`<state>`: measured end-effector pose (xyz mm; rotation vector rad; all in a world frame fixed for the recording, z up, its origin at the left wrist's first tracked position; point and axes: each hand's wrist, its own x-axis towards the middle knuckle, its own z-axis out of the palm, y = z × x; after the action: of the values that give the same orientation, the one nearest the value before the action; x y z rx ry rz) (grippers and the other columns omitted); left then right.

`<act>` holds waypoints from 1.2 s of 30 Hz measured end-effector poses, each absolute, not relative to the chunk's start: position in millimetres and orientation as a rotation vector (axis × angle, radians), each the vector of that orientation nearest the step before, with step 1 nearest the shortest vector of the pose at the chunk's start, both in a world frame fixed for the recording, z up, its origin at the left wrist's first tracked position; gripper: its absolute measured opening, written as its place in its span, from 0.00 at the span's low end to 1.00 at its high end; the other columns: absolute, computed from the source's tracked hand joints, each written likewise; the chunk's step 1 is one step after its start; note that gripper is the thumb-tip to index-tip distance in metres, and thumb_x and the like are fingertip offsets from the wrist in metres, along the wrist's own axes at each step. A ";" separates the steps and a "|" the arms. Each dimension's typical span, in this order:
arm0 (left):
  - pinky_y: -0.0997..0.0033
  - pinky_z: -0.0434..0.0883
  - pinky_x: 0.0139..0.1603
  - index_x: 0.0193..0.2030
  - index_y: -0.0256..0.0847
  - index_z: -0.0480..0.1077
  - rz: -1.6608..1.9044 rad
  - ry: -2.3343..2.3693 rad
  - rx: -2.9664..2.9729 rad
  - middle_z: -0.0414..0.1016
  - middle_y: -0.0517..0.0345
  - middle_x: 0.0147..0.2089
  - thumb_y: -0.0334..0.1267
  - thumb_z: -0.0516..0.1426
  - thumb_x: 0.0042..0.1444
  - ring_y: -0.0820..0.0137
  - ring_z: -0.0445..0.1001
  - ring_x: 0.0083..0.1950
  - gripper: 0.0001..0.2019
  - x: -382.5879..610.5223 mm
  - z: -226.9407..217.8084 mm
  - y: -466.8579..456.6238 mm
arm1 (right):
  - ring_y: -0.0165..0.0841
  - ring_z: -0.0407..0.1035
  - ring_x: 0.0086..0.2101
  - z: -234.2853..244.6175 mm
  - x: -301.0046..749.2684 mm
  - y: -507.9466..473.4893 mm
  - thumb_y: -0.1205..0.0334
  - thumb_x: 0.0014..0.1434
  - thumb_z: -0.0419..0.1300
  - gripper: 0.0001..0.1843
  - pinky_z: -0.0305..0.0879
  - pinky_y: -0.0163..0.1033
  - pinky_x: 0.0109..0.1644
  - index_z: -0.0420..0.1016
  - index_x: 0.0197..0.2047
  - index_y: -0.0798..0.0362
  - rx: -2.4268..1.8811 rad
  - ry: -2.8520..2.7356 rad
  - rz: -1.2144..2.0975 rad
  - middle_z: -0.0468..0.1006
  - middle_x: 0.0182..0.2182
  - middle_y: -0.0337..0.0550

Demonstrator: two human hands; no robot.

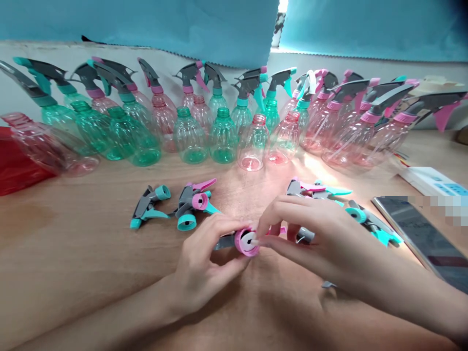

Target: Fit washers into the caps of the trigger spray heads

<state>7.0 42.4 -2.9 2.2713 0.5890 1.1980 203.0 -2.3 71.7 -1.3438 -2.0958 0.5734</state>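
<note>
My left hand [204, 263] is closed round a grey spray head with a pink screw cap [245, 242], the cap's open end facing me. My right hand [310, 229] pinches at the white centre of that cap with thumb and forefinger; what it holds there, if anything, is too small to name. Both hands hover just above the wooden table [73, 253]. Loose spray heads lie near: a grey and teal one [148, 207], a pink and teal pair [193, 204], and several [329, 192] behind my right hand.
A long row of green bottles [223, 139] and pink bottles [252, 146] stands along the back wall, many with triggers fitted. A red bag [14, 165] lies at far left. A dark phone [424, 234] and a white box [431, 180] rest at right.
</note>
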 end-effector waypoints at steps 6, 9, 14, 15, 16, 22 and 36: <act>0.69 0.71 0.41 0.51 0.41 0.66 1.191 0.601 2.257 0.75 0.56 0.41 0.28 0.62 0.53 0.69 0.73 0.41 0.19 7.7 -3.3 41.8 | 0.20 0.65 0.27 76.8 205.3 -2.9 0.76 0.55 0.59 0.10 0.58 0.26 0.29 0.71 0.31 0.50 -1.308 -2.093 0.462 0.74 0.28 0.28; 0.69 0.71 0.40 0.51 0.41 0.66 1.207 0.585 2.260 0.74 0.57 0.40 0.29 0.63 0.53 0.70 0.73 0.40 0.19 8.2 -3.4 42.5 | 0.21 0.64 0.26 72.3 204.7 -4.9 0.74 0.55 0.59 0.09 0.57 0.27 0.28 0.70 0.34 0.49 -1.305 -2.120 0.505 0.73 0.26 0.27; 0.70 0.71 0.41 0.51 0.41 0.66 1.211 0.579 2.277 0.74 0.57 0.41 0.29 0.63 0.53 0.70 0.73 0.40 0.19 9.0 -3.1 42.7 | 0.22 0.65 0.27 66.5 204.0 -5.2 0.74 0.55 0.60 0.11 0.57 0.28 0.28 0.70 0.38 0.49 -1.332 -2.167 0.518 0.74 0.29 0.28; 0.70 0.71 0.41 0.51 0.41 0.67 1.214 0.576 2.275 0.74 0.57 0.41 0.29 0.63 0.53 0.70 0.73 0.40 0.18 8.9 -3.1 42.5 | 0.21 0.65 0.26 66.2 204.1 -5.0 0.75 0.55 0.60 0.11 0.57 0.28 0.28 0.70 0.38 0.49 -1.341 -2.163 0.497 0.74 0.29 0.28; 0.70 0.71 0.41 0.51 0.41 0.67 1.217 0.574 2.274 0.74 0.57 0.41 0.29 0.63 0.54 0.70 0.73 0.40 0.18 8.8 -3.1 42.4 | 0.21 0.65 0.26 66.1 204.1 -4.8 0.75 0.54 0.60 0.12 0.57 0.28 0.27 0.70 0.38 0.49 -1.346 -2.163 0.477 0.74 0.29 0.28; 0.68 0.71 0.41 0.50 0.43 0.67 1.230 0.575 2.282 0.75 0.56 0.41 0.32 0.62 0.55 0.69 0.73 0.40 0.16 7.9 -3.4 42.1 | 0.23 0.67 0.28 64.3 202.8 -7.2 0.70 0.57 0.59 0.10 0.57 0.29 0.27 0.68 0.43 0.48 -1.370 -2.180 0.423 0.73 0.30 0.29; 0.68 0.73 0.40 0.48 0.42 0.68 1.248 0.511 2.268 0.75 0.54 0.40 0.30 0.60 0.55 0.67 0.75 0.41 0.14 10.8 1.5 43.9 | 0.24 0.67 0.26 59.2 200.3 -8.4 0.71 0.56 0.58 0.24 0.64 0.28 0.33 0.59 0.55 0.50 -1.265 -2.239 0.325 0.75 0.36 0.34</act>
<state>10.8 43.9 1.5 2.2677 0.5112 1.2478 200.3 -8.4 59.2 -1.2651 -2.2394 0.3250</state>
